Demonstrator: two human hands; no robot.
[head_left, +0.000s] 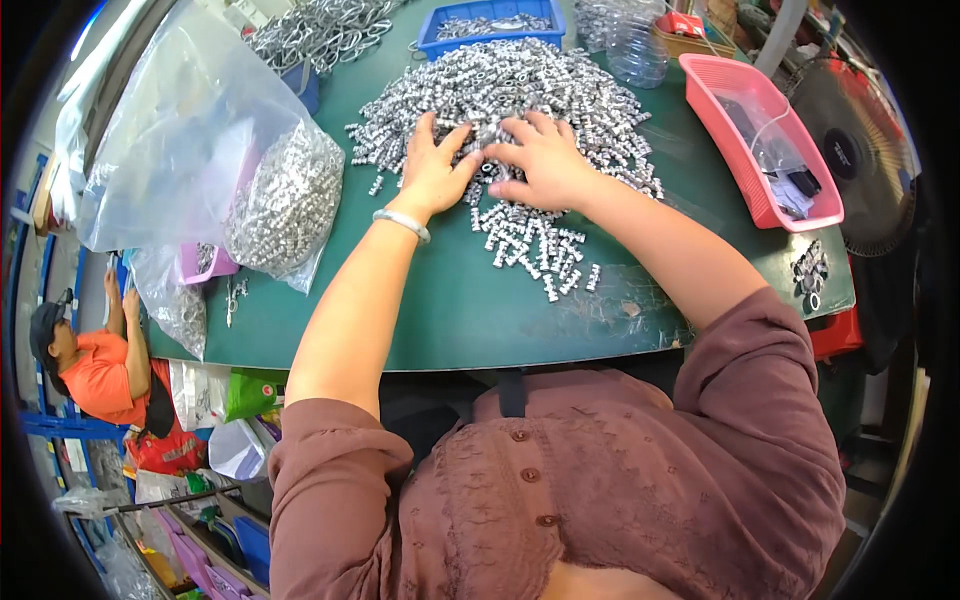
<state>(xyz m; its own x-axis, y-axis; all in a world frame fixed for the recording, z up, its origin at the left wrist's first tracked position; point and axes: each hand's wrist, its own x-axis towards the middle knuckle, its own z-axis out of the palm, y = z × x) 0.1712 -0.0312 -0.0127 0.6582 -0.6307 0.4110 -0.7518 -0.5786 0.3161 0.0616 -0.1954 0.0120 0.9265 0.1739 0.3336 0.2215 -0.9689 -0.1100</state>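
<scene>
A big heap of small silvery metal parts [590, 95], short and ridged, spreads over the green table [440, 320]. My left hand [435, 175] rests on the near edge of the heap, its fingers spread. Beside it my right hand [545, 165] lies palm down on the parts, fingers apart too. The thumbs and fingers of both hands come close together at the middle, and neither hand grips a part that I can see. Several loose metal parts [535, 245] trail from the heap toward me, below my right hand.
At left stands a clear plastic bag [285, 200] of similar parts. Behind the heap is a blue tray [490, 45]; a pink basket [740, 140] sits at right, near a fan [845, 155]. Dark rings [810, 270] lie by the right corner. Another person [100, 370] works at far left.
</scene>
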